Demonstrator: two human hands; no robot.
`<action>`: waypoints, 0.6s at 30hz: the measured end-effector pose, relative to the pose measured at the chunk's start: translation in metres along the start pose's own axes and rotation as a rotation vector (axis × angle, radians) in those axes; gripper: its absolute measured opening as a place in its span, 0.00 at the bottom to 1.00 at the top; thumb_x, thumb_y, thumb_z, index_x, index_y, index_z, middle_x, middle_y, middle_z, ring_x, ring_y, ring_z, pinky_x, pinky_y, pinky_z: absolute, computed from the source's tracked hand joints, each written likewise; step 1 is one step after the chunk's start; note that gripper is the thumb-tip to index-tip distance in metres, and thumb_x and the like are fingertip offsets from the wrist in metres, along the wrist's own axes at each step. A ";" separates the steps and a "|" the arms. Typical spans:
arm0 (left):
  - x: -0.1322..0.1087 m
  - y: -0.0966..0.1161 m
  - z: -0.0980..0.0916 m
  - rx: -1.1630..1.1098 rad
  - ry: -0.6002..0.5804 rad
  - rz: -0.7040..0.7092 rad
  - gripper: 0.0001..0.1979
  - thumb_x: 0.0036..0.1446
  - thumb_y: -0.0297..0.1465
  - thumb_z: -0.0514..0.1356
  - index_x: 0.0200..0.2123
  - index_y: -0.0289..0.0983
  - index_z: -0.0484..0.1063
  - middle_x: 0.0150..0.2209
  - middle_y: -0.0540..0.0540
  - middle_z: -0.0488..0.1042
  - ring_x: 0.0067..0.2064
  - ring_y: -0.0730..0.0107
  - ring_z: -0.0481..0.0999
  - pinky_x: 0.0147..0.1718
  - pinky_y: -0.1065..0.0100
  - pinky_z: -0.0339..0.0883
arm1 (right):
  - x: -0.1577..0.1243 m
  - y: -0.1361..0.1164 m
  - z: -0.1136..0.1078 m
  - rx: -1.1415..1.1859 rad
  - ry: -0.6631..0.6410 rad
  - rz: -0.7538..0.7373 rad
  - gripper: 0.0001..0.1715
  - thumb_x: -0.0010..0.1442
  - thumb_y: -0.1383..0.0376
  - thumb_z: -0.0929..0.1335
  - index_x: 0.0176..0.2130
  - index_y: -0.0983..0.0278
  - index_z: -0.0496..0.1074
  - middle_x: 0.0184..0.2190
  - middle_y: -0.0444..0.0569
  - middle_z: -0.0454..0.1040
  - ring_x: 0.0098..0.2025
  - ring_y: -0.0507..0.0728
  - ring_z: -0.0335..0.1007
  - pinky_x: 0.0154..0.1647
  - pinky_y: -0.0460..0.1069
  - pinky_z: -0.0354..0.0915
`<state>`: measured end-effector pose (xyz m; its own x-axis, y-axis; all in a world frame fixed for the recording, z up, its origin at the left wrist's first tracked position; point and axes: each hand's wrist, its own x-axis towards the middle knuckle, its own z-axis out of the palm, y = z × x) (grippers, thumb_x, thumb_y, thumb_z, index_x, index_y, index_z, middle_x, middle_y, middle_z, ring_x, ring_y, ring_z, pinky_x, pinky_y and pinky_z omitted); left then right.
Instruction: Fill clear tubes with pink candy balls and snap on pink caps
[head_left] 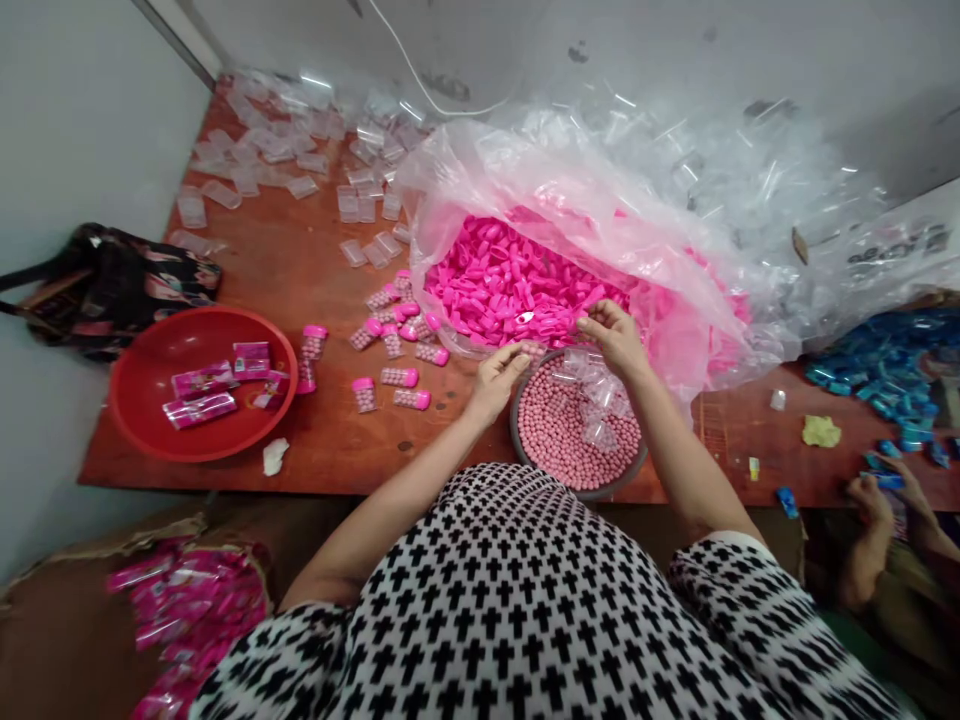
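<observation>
My left hand (pixel 496 380) is closed in a pinch at the near edge of the bowl of pink beads (pixel 525 452); it seems to hold a small clear container, hard to make out. My right hand (pixel 615 335) hovers over the bowl's far side with fingers pinched on a small pink cap at the edge of the heap of pink caps (pixel 510 280) in a clear plastic bag (pixel 600 190). Several empty clear containers (pixel 596 400) lie on the beads. Filled, pink-capped containers (pixel 397 375) lie on the table left of my left hand.
A red basin (pixel 142 420) with wrapped pink packs stands at the left. Empty clear containers (pixel 292 160) are scattered at the back left. A dark bag (pixel 112 285) lies beside the wooden table (pixel 300 260). Another person's hands (pixel 892 490) handle blue pieces (pixel 877 365) at the right. Pink packs (pixel 195 610) fill a box below.
</observation>
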<state>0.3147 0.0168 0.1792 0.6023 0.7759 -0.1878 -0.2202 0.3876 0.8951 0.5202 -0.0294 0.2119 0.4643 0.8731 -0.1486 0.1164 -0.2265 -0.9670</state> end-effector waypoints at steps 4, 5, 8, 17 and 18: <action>-0.014 0.007 0.018 -0.179 -0.019 -0.094 0.20 0.46 0.42 0.66 0.41 0.37 0.73 0.45 0.44 0.77 0.44 0.65 0.77 0.43 0.62 0.73 | -0.038 -0.004 0.028 0.241 0.062 -0.038 0.25 0.47 0.54 0.72 0.43 0.56 0.63 0.33 0.42 0.73 0.36 0.54 0.73 0.39 0.52 0.71; -0.018 0.008 0.022 -0.217 -0.016 -0.119 0.21 0.46 0.42 0.66 0.41 0.37 0.72 0.45 0.44 0.77 0.43 0.66 0.77 0.42 0.63 0.73 | -0.046 -0.003 0.035 0.245 0.091 -0.053 0.25 0.47 0.53 0.72 0.43 0.56 0.63 0.35 0.43 0.74 0.38 0.55 0.73 0.41 0.53 0.70; -0.029 0.013 0.029 -0.310 0.012 -0.156 0.18 0.48 0.40 0.66 0.39 0.36 0.71 0.41 0.46 0.78 0.41 0.68 0.78 0.44 0.62 0.73 | -0.067 0.003 0.051 0.223 0.155 -0.082 0.23 0.48 0.51 0.71 0.41 0.58 0.67 0.39 0.47 0.75 0.43 0.57 0.73 0.47 0.54 0.69; -0.047 0.025 0.031 -0.354 0.061 -0.151 0.16 0.45 0.37 0.68 0.36 0.34 0.73 0.37 0.46 0.79 0.38 0.68 0.79 0.46 0.63 0.73 | -0.101 -0.016 0.029 -0.008 -0.051 -0.215 0.15 0.47 0.56 0.75 0.34 0.60 0.73 0.37 0.47 0.76 0.41 0.57 0.72 0.45 0.54 0.69; -0.048 0.025 0.032 -0.341 0.053 -0.145 0.16 0.46 0.38 0.68 0.36 0.35 0.73 0.37 0.45 0.79 0.39 0.67 0.79 0.46 0.62 0.73 | -0.102 -0.018 0.028 -0.027 -0.060 -0.216 0.14 0.47 0.56 0.74 0.33 0.60 0.73 0.35 0.47 0.76 0.39 0.57 0.72 0.43 0.54 0.69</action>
<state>0.3046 -0.0271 0.2232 0.6075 0.7217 -0.3317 -0.3838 0.6323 0.6730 0.4461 -0.1022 0.2384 0.3733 0.9265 0.0484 0.2313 -0.0424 -0.9720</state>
